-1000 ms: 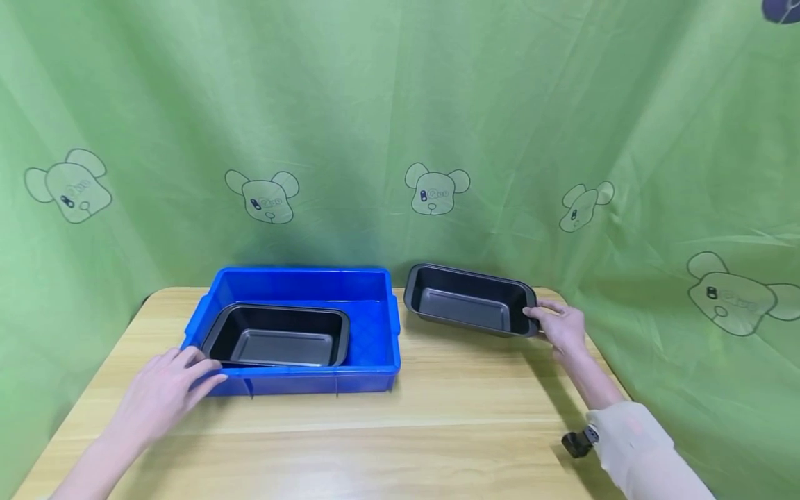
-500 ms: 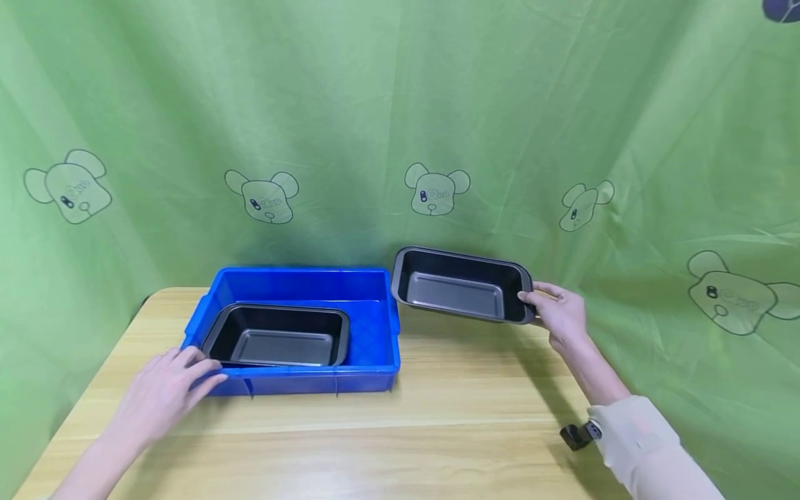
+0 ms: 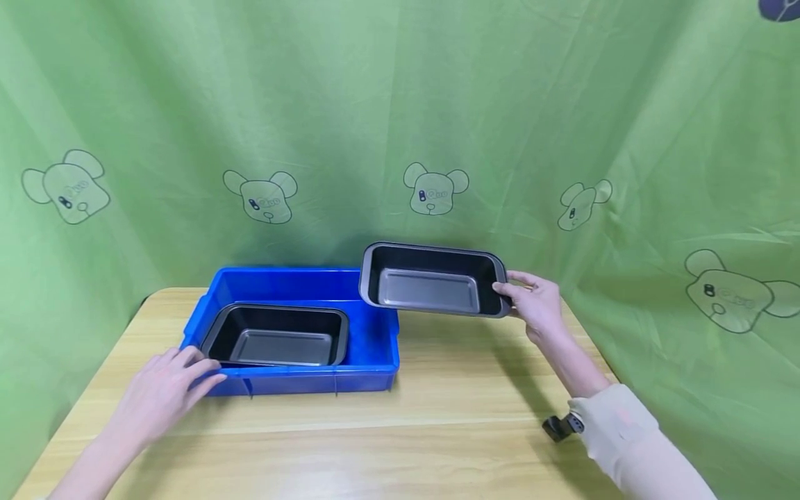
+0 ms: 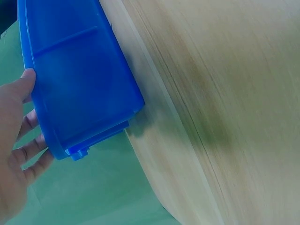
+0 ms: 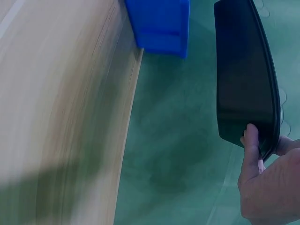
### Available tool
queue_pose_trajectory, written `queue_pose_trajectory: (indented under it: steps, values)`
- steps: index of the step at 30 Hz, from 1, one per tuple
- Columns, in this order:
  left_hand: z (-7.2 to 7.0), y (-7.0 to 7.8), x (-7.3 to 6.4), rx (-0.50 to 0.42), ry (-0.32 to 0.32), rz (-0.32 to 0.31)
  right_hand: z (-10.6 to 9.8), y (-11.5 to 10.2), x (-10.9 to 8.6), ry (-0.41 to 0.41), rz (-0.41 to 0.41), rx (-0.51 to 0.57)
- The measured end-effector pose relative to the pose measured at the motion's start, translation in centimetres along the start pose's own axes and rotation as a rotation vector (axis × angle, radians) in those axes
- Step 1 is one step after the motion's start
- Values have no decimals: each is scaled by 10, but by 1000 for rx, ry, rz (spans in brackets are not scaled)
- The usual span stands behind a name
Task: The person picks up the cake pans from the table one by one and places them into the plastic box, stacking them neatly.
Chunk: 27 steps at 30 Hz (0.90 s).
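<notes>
In my right hand point(image 3: 536, 305) is a black loaf pan point(image 3: 431, 281), pinched at its right end with the thumb over the rim. It hangs above the table, its left end overlapping the back right corner of the blue plastic bin point(image 3: 369, 380) in the head view. The right wrist view shows the pan's dark outer side point(image 5: 243, 70) with fingers beneath its end. A second black loaf pan point(image 3: 281, 337) lies in the bin's left part. My left hand point(image 3: 159, 396) holds the bin's front left corner, thumb at the outer wall point(image 4: 84, 70) and fingers over the rim.
A wooden table point(image 3: 375, 444) lies under everything. Behind it and along the sides hangs a green curtain point(image 3: 350, 104) with bear-head prints, close behind the bin. The bin's right part shows bare blue floor point(image 3: 369, 340).
My right hand has lifted the loaf pan from the right side of the table and carried it left, up to the bin's back right corner. The left hand stays at the bin.
</notes>
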<state>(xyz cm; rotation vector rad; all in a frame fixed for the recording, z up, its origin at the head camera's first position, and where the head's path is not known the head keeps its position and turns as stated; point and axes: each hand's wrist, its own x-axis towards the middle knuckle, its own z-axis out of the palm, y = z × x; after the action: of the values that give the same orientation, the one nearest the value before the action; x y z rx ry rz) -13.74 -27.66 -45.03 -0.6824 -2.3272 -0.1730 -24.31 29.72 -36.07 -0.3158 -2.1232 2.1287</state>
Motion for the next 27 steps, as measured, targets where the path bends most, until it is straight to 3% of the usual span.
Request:
queue_pose_trajectory:
  steps: [6,27]
  values:
    - [0,-1,0,-7,-13,0,20,-4,-6,-36,-3,-9]
    - [0,-2,0,-11,30,33,85,9,-15,-97,-15,-15]
